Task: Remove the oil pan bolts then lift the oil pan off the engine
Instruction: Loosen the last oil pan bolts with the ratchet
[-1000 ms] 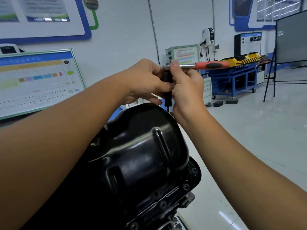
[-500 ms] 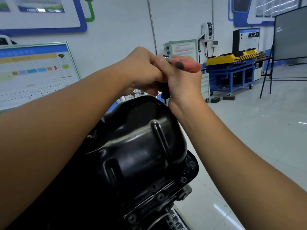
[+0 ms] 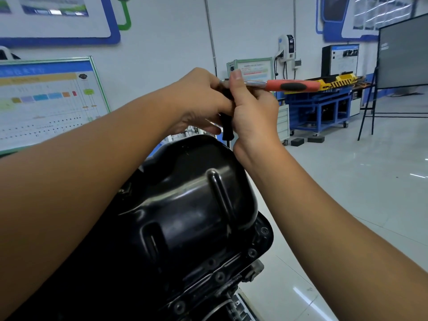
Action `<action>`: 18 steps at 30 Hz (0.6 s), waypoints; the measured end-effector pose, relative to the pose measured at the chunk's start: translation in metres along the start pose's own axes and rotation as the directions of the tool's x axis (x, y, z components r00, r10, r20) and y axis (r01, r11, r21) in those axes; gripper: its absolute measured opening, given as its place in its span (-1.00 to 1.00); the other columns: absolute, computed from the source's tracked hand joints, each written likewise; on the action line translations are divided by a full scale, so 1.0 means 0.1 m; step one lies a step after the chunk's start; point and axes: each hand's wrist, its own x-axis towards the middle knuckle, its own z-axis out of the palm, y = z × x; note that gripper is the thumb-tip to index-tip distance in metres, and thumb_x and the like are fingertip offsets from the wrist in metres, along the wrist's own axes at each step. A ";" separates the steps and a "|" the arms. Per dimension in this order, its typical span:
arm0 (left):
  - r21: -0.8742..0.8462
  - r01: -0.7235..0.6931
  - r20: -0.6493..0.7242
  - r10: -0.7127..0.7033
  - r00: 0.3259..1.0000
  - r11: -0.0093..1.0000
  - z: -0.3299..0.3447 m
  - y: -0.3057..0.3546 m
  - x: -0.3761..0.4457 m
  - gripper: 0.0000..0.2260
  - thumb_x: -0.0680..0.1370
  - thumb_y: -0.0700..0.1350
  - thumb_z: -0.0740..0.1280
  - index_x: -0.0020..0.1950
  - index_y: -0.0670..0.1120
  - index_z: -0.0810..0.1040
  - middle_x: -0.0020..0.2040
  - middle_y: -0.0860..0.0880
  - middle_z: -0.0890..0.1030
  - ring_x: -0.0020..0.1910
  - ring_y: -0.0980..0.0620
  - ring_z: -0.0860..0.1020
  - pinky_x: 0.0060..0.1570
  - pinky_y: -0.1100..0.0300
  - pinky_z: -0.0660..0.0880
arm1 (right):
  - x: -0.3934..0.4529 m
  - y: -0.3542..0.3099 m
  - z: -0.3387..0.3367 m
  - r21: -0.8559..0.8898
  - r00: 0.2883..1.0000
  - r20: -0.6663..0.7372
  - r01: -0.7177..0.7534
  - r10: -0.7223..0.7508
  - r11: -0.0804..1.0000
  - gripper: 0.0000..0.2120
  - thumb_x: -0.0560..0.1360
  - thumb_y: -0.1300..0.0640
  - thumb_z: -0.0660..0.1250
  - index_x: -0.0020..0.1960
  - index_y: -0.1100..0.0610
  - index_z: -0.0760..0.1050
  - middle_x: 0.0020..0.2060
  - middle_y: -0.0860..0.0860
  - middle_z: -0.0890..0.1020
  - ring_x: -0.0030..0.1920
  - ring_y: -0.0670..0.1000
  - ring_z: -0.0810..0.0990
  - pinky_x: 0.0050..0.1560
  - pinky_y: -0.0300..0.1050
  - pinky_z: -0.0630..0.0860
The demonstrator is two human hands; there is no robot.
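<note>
A glossy black oil pan (image 3: 192,205) sits upside-down on the engine, filling the lower centre. Bolts (image 3: 219,276) line its flange along the near right edge. Above the pan's far end I hold a ratchet wrench (image 3: 287,85) with an orange and black handle that points right. A black extension (image 3: 227,129) drops from its head behind the pan's far rim. My left hand (image 3: 199,98) grips the ratchet head and the top of the extension. My right hand (image 3: 252,112) curls round the metal shank beside the head, thumb raised. The socket and its bolt are hidden.
A blue workbench (image 3: 324,110) with yellow trays stands at the right, beyond the ratchet handle. A dark board on a black stand (image 3: 403,52) is further right. Wall charts (image 3: 46,98) hang at the left. Glossy grey floor (image 3: 347,181) spreads to the right of the engine.
The ratchet handle has swung back out to the right, after pointing toward me half a second ago. Both hands stay at the ratchet head.
</note>
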 end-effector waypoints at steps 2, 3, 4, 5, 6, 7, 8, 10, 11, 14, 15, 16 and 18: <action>-0.023 -0.020 0.028 0.020 0.999 1.000 0.00 0.00 -0.01 -0.78 0.44 -0.39 0.36 0.00 -0.19 0.69 -0.20 -0.20 0.70 -0.22 -0.14 0.72 -0.15 -0.07 0.71 | 0.01 0.00 -0.01 -0.018 0.999 0.031 -0.011 0.012 1.000 -0.81 0.60 0.10 0.44 -0.07 0.23 0.65 -0.16 0.11 0.76 -0.14 0.06 0.77 -0.09 0.03 0.72; -0.019 -0.029 0.015 0.029 0.999 0.999 0.01 0.00 -0.02 -0.77 0.44 -0.40 0.35 -0.01 -0.19 0.70 -0.20 -0.23 0.69 -0.24 -0.14 0.72 -0.18 -0.07 0.71 | 0.01 0.01 -0.02 -0.015 0.999 0.041 0.000 0.001 1.000 -0.85 0.58 0.14 0.47 -0.10 0.22 0.65 -0.20 0.08 0.76 -0.16 0.03 0.77 -0.15 -0.03 0.71; -0.002 -0.037 -0.008 0.037 0.999 0.999 0.02 0.00 -0.01 -0.77 0.43 -0.41 0.35 -0.03 -0.18 0.71 -0.21 -0.24 0.69 -0.28 -0.14 0.71 -0.23 -0.04 0.70 | 0.00 0.02 -0.02 -0.008 0.999 0.046 0.019 -0.019 1.000 -0.90 0.54 0.20 0.50 -0.12 0.22 0.65 -0.23 0.06 0.76 -0.18 0.02 0.77 -0.19 -0.07 0.69; 0.024 -0.042 -0.037 0.043 0.998 0.999 0.02 0.01 0.00 -0.78 0.44 -0.40 0.36 -0.05 -0.16 0.72 -0.23 -0.23 0.70 -0.32 -0.12 0.70 -0.27 -0.01 0.69 | -0.01 0.02 -0.02 0.000 0.998 0.045 0.039 -0.039 0.999 -0.92 0.50 0.26 0.53 -0.10 0.25 0.65 -0.24 0.07 0.75 -0.20 0.01 0.76 -0.21 -0.07 0.69; 0.051 -0.041 -0.066 0.044 0.997 0.998 0.02 0.01 0.00 -0.80 0.44 -0.38 0.38 -0.08 -0.15 0.72 -0.25 -0.21 0.70 -0.34 -0.11 0.69 -0.30 0.01 0.68 | -0.02 0.03 -0.02 0.001 0.998 0.044 0.049 -0.049 0.999 -0.88 0.47 0.28 0.55 -0.06 0.30 0.65 -0.24 0.09 0.75 -0.20 0.02 0.76 -0.22 -0.05 0.69; 0.070 -0.036 -0.088 0.042 0.995 0.997 0.03 0.01 0.00 -0.82 0.44 -0.37 0.39 -0.09 -0.14 0.72 -0.28 -0.18 0.69 -0.36 -0.10 0.69 -0.31 0.02 0.68 | -0.02 0.02 -0.01 -0.004 0.998 0.049 0.050 -0.050 0.999 -0.87 0.47 0.28 0.55 -0.04 0.31 0.64 -0.24 0.10 0.75 -0.21 0.03 0.76 -0.24 -0.04 0.69; 0.071 -0.032 -0.095 0.039 0.995 0.997 0.02 0.02 0.00 -0.84 0.45 -0.36 0.40 -0.09 -0.15 0.71 -0.31 -0.16 0.68 -0.38 -0.10 0.68 -0.30 0.03 0.67 | -0.01 0.02 -0.01 -0.012 0.997 0.056 0.044 -0.043 0.999 -0.90 0.51 0.24 0.53 -0.07 0.28 0.65 -0.26 0.08 0.75 -0.23 0.02 0.76 -0.27 -0.06 0.68; 0.041 -0.030 -0.038 0.031 0.999 0.999 0.00 0.01 -0.02 -0.88 0.45 -0.34 0.42 -0.05 -0.20 0.68 -0.37 -0.10 0.65 -0.39 -0.05 0.67 -0.25 0.05 0.66 | 0.02 0.00 -0.01 0.002 0.999 0.044 -0.007 0.007 1.000 -0.83 0.60 0.15 0.44 -0.15 0.18 0.64 -0.31 0.02 0.74 -0.28 -0.01 0.74 -0.28 -0.06 0.67; 0.027 -0.029 0.008 0.029 1.000 0.999 -0.01 0.01 -0.03 -0.88 0.47 -0.32 0.44 -0.02 -0.20 0.67 -0.36 -0.07 0.66 -0.36 -0.04 0.68 -0.22 0.04 0.68 | 0.03 -0.01 0.00 0.022 0.999 0.027 -0.036 0.035 0.999 -0.79 0.63 0.12 0.40 -0.16 0.16 0.62 -0.33 0.00 0.73 -0.29 -0.02 0.73 -0.23 -0.03 0.69; 0.050 -0.034 0.014 0.034 0.999 0.998 -0.02 0.00 -0.03 -0.86 0.48 -0.31 0.45 0.03 -0.22 0.65 -0.37 -0.05 0.67 -0.35 -0.03 0.71 -0.11 -0.05 0.69 | 0.03 -0.01 -0.01 0.002 1.000 0.014 -0.022 0.022 1.000 -0.84 0.59 0.16 0.45 -0.15 0.19 0.62 -0.32 0.01 0.73 -0.29 -0.02 0.73 -0.24 -0.06 0.66; 0.070 -0.027 -0.019 0.028 0.999 0.997 -0.02 0.00 -0.02 -0.86 0.47 -0.32 0.43 0.02 -0.23 0.66 -0.35 -0.09 0.68 -0.34 -0.06 0.72 -0.10 -0.08 0.70 | 0.02 0.00 0.00 -0.012 1.000 0.018 0.000 0.001 1.000 -0.89 0.55 0.21 0.49 -0.11 0.24 0.63 -0.27 0.06 0.75 -0.25 0.02 0.75 -0.24 -0.06 0.66; 0.085 -0.022 -0.048 0.026 0.998 0.996 -0.01 0.00 -0.02 -0.85 0.46 -0.33 0.42 0.00 -0.21 0.68 -0.31 -0.14 0.70 -0.32 -0.08 0.72 -0.11 -0.10 0.70 | 0.00 0.00 0.00 -0.020 1.000 0.019 0.016 -0.016 1.000 -0.87 0.50 0.25 0.53 -0.04 0.30 0.62 -0.20 0.13 0.75 -0.19 0.09 0.76 -0.21 -0.03 0.66; 0.091 -0.025 -0.078 0.032 0.996 0.995 0.00 0.01 -0.01 -0.86 0.45 -0.32 0.41 -0.03 -0.20 0.71 -0.28 -0.17 0.71 -0.30 -0.10 0.73 -0.17 -0.01 0.71 | -0.01 0.00 0.00 -0.027 0.999 0.021 0.025 -0.025 0.999 -0.77 0.46 0.29 0.56 0.04 0.34 0.58 -0.13 0.18 0.74 -0.12 0.16 0.76 -0.17 0.05 0.69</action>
